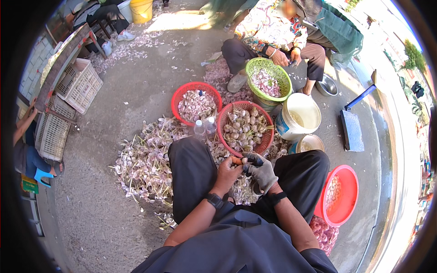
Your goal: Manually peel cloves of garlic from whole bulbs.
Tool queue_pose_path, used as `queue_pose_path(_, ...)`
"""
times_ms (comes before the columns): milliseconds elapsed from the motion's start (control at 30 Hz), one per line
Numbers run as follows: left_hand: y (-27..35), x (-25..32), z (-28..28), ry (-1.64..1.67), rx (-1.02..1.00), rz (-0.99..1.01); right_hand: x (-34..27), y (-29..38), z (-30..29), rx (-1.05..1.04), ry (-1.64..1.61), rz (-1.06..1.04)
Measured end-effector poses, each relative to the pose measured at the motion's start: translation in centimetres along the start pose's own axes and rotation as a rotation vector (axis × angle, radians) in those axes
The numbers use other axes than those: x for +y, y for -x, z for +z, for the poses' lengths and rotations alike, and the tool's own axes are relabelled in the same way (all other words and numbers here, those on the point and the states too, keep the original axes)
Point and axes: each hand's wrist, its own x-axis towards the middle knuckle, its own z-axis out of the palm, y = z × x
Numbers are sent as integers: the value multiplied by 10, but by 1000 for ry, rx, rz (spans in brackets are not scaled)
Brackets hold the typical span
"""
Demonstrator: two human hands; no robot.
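My left hand [225,174], bare with orange coverings on its fingertips, meets my right hand [262,174] between my knees. A grey glove with dark fingertips covers the right hand. Both hands pinch a small piece of garlic [244,160]; the fingers partly hide it, and whether the right hand also holds a tool cannot be seen. Just beyond them, a red plastic basket [221,134] holds whole garlic bulbs [243,128]. Garlic skins and stalks [150,163] are heaped beside my left leg and below my hands.
Ahead are a red basket [174,102] of garlic pieces, two plastic bottles [205,127], a green basket [288,80] and white buckets [312,117]. A red basin [350,198] of peeled cloves and a platform scale [353,131] stand right. Another person [269,30] sits opposite; crates [82,85] stand left.
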Motion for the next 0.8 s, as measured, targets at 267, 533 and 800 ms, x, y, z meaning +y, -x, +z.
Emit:
queue_pose_path(267, -3, -1, 1, -163, 66, 101, 23, -11, -3, 97, 116, -54)
queue_pose_path(533, -3, 0, -3, -388, 70, 202, 34, -12, -8, 95, 561, -162)
queue_pose_path(800, -5, -12, -8, -548, 81, 220, 29, -8, -1, 118, 865, -286)
